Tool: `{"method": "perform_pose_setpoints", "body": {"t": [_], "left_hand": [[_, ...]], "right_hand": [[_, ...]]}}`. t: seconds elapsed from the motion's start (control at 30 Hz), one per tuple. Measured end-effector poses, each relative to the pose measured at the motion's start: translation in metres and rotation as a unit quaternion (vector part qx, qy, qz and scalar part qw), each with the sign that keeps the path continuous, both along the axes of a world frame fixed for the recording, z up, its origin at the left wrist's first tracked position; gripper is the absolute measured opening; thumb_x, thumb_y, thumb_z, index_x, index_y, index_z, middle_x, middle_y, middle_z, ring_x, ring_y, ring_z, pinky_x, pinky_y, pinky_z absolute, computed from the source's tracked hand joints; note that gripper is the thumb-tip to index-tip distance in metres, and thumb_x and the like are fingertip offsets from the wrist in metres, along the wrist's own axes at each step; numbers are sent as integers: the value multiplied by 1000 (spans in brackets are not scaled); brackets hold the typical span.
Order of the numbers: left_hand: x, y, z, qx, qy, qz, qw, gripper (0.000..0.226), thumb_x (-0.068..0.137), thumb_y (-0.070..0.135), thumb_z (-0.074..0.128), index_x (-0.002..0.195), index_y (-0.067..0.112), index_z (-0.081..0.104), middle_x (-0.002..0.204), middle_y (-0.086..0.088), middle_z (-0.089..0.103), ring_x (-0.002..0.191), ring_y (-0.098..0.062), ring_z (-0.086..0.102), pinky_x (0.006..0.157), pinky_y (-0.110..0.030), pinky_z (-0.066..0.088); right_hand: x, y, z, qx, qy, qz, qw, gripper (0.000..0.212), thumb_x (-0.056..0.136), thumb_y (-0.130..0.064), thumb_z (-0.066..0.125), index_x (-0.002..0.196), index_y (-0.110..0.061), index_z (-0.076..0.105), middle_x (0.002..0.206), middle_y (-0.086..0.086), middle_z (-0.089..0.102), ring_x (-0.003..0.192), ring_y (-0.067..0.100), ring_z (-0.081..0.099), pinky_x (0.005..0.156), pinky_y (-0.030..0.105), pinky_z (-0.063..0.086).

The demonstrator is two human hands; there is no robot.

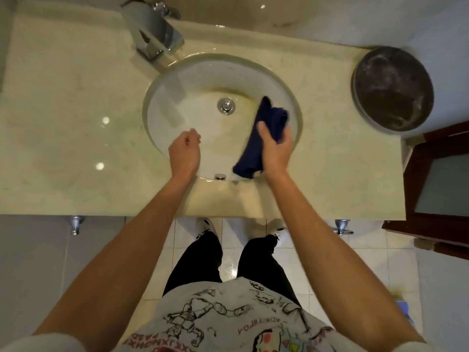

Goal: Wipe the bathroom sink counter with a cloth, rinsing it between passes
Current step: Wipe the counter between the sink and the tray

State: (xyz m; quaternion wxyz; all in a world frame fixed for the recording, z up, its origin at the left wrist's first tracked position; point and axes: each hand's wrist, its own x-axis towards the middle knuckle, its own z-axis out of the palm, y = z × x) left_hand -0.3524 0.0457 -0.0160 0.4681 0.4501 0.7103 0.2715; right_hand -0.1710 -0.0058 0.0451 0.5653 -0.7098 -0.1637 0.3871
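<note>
A dark blue cloth [264, 128] hangs bunched over the right side of the white round sink [177, 80], with my right hand [275, 151] shut on its middle. One end of the cloth points toward the drain [226, 106]; the other droops over the sink's near rim. My left hand [184, 153] hovers over the sink's near left part, fingers curled, holding nothing. The pale marble counter [71, 128] surrounds the sink. A chrome faucet [154, 34] stands at the back left of the basin.
A dark round basin [392, 88] sits on the counter's right end. A dark wooden door frame [436, 179] stands beside the counter's right edge. Chrome cabinet knobs [76, 223] show under the counter front. Tiled floor and my legs lie below.
</note>
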Motion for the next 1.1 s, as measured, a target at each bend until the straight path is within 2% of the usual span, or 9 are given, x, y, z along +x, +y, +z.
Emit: {"method": "perform_pose_setpoints", "body": {"t": [0.1,0.2,0.3,0.43,0.63,0.73,0.9,1.0,1.1], "left_hand": [[32,-24,-3,-2,48,-72,996,37,102,41,45,93,15,70,93,-1,71,88,-25,67,80,-37,51],[54,-42,-4,-32,92,-58,993,30,100,44,44,95,25,66,97,5,70,83,-19,67,78,-34,54],[62,-42,-9,-19,158,-26,987,26,98,42,45,96,26,66,99,7,71,85,-21,66,84,-38,54],[68,-37,-15,-23,211,-5,977,24,99,41,48,96,24,66,99,7,71,86,-23,67,84,-36,51],[74,-37,-19,-42,268,-1,963,23,98,41,45,88,27,60,84,8,66,73,-22,63,75,-35,51],[75,-36,-18,-50,279,3,959,24,97,43,44,87,28,59,80,10,64,69,-20,63,71,-35,53],[78,-35,-19,-68,295,11,953,22,97,44,48,89,28,61,81,11,66,72,-19,63,70,-32,50],[78,-34,-18,-65,304,13,950,22,97,47,51,90,29,60,84,14,66,73,-16,63,74,-32,54],[80,-33,-15,-64,307,15,950,21,98,47,52,92,29,62,87,13,67,72,-14,61,73,-30,52]], "right_hand": [[77,-19,13,-15,-112,-28,993,38,91,-18,77,123,-4,62,114,9,70,97,15,68,84,27,58],[141,-36,15,-71,-227,-26,971,28,88,-26,76,105,-10,61,91,-4,66,82,11,63,78,30,55],[181,-37,8,-158,-322,-27,933,30,88,-34,73,97,-10,57,78,-7,60,77,20,63,65,33,46],[183,-24,-17,-236,-311,-11,921,23,91,-34,67,100,-17,53,84,-3,61,82,29,65,67,31,42],[152,39,-28,-116,-183,141,966,20,91,-32,74,99,-18,61,84,-10,66,73,4,62,69,26,47],[140,94,-11,-51,-175,164,969,23,89,-37,75,99,-19,63,85,-11,67,73,3,64,69,27,53],[103,196,-1,-12,-319,180,930,28,84,-37,73,105,-22,62,79,-16,64,69,11,59,67,31,49],[82,246,-7,-17,-398,231,888,33,85,-34,70,114,-19,64,90,-1,72,77,22,63,68,34,46],[73,267,-16,42,-446,303,841,30,88,-34,65,112,-17,68,91,1,72,77,24,66,63,33,44]]}}
